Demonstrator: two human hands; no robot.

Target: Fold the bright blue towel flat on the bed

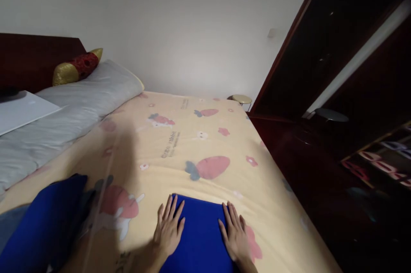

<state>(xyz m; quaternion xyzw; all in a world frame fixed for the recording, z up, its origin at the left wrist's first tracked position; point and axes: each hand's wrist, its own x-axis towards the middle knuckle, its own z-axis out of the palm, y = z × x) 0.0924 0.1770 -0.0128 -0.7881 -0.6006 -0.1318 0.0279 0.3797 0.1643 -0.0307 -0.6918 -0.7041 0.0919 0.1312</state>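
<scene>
Blue folded cloth [201, 234] lies flat at the near edge of the bed [192, 144]. Left hand [168, 228] and right hand [234, 234] press its left and right sides, fingers spread, palms down, gripping nothing. Second blue cloth [45, 226] lies at the near left corner.

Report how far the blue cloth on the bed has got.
Done: the blue cloth lies flat as a neat rectangle on the yellow bedsheet. In hand: the left hand and right hand press flat on its sides. Left: another blue cloth lies bunched at the left.
</scene>
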